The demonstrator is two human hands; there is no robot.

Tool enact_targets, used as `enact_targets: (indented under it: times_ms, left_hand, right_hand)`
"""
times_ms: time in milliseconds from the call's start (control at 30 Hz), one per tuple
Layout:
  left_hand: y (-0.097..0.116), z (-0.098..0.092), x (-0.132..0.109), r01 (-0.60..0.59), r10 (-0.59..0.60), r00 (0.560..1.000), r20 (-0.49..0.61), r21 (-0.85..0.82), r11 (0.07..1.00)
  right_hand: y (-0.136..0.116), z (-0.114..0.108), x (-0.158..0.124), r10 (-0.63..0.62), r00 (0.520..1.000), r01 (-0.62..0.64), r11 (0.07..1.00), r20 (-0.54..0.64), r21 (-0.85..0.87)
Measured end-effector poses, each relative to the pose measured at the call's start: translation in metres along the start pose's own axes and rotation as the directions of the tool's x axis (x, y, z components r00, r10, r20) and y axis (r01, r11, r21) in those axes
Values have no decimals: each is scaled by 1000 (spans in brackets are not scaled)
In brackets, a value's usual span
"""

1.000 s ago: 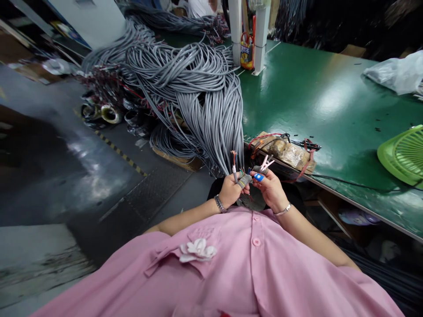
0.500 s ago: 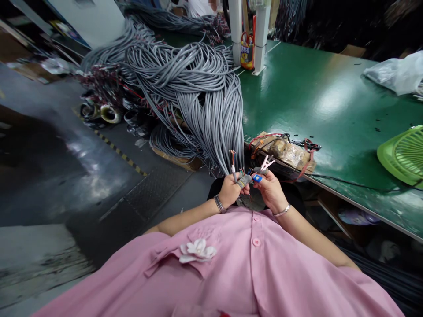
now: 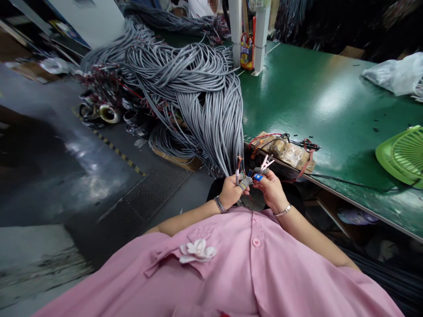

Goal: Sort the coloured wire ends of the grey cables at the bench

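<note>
Cable (image 3: 237,178) stands upright in the left hand (image 3: 229,190), just in front of the person's pink shirt (image 3: 224,264): grey jacket, a short white section above it, then bare-looking orange and reddish strands at the tip. Thin coloured wires (image 3: 250,172), some blue, fan out between the hands. The left hand is closed around the cable; the right hand (image 3: 273,193) has its fingers narrowed beside the wires, though whether they grip one I cannot tell. A pink piece (image 3: 265,164) shows by its fingertips.

Ahead, a heap of grey cables (image 3: 185,70) spills over the edge of the green tabletop (image 3: 297,97). A taped block (image 3: 286,152) sits at the edge, a green fan (image 3: 403,158) farther right, a plastic bag (image 3: 398,72) beyond. White posts (image 3: 261,44) rise from the surface. Left lies a dark, shiny floor (image 3: 76,163) with a yellow-and-black stripe (image 3: 120,152).
</note>
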State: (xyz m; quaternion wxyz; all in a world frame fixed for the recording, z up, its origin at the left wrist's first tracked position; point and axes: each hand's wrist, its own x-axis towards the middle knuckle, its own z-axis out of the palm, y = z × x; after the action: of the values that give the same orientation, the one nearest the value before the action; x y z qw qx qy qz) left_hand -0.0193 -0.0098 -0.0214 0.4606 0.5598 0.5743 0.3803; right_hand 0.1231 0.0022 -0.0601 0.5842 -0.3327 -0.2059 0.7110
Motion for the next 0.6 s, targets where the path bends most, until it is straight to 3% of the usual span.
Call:
enact_targets:
  times_ms: [267,600]
  left_hand:
    - [-1,0,1,7,-7,1000,0,9,1000]
    - [-2,-1,2,16,-16,1000,-16,10,1000]
  right_hand:
    - [1,-3,3,52,999,-52,998,0,38]
    - [0,-7,4,31,999,-31,999,-21,-14]
